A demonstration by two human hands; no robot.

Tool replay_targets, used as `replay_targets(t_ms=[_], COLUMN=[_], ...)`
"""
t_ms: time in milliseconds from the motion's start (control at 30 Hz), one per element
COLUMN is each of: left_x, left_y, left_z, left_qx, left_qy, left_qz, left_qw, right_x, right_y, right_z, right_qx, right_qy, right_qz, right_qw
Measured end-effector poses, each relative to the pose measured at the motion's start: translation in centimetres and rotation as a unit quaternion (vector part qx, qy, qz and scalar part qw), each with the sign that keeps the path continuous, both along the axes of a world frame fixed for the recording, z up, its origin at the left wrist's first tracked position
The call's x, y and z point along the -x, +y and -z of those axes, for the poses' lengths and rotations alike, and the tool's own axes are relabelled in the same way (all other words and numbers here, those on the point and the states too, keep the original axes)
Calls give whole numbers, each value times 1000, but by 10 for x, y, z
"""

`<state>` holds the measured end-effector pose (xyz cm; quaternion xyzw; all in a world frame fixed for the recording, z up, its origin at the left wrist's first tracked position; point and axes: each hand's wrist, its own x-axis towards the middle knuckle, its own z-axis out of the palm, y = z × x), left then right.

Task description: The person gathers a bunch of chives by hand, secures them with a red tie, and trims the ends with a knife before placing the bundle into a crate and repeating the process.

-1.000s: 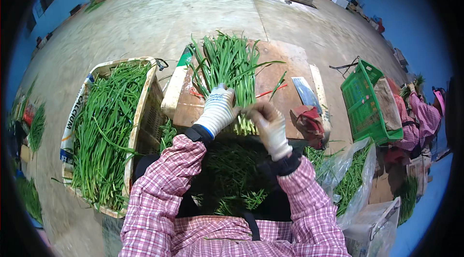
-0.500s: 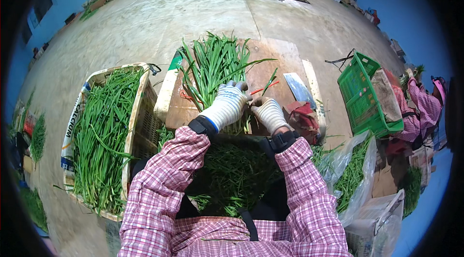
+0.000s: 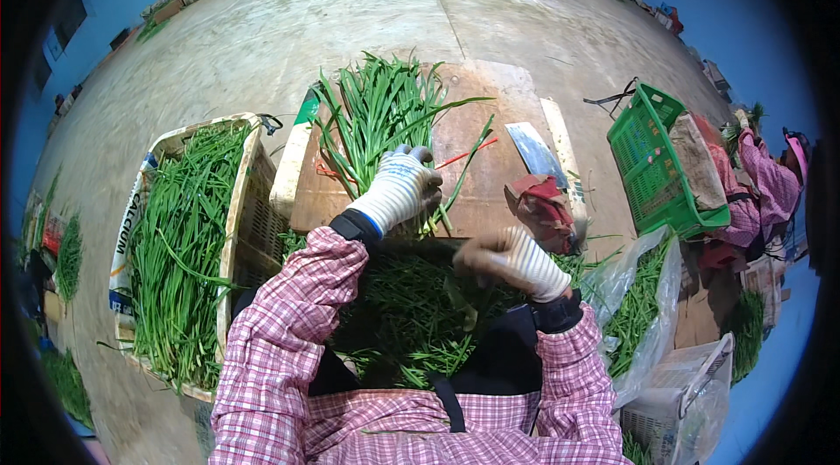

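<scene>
Wooden surface (image 3: 490, 176) on the floor, flanked by a crate of green stalks (image 3: 179, 246) on the left, with a bundle of long green leaves (image 3: 376, 115) fanned across the board; the bundle looks light, limp and easily bruised, best gathered near its stem ends. Left hand (image 3: 398, 189), gloved, closes its grip around the bundle's base. Right hand (image 3: 512, 259), lower, curls loosely over trimmings; whether it holds any is unclear

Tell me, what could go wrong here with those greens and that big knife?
The cleaver lies bare on the board near the right hand; a careless reach could meet its edge. The left hand pins only part of the bunch of green stalks, so loose ones might slide off.
</scene>
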<state>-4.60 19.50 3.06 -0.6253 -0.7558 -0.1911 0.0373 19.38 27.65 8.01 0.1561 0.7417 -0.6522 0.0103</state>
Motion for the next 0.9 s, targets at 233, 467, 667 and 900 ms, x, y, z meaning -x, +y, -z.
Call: replay_targets(t_ms=[233, 467, 667, 900], left_x=[22, 37, 22, 38], left_y=[-19, -69, -63, -26], left_z=[1, 21, 5, -6], left_qx=[-260, -184, -127, -62], left_qy=[-58, -314, -208, -169], left_qz=[-177, -250, -268, -207], left_qw=[947, 898, 932, 962], right_x=[69, 99, 104, 118], right_y=[30, 0, -15, 2], right_z=[60, 56, 65, 96], right_qx=[-486, -519, -419, -417], right_qy=[-33, -154, -87, 114], right_qz=[255, 231, 297, 304], right_qw=[836, 808, 854, 849])
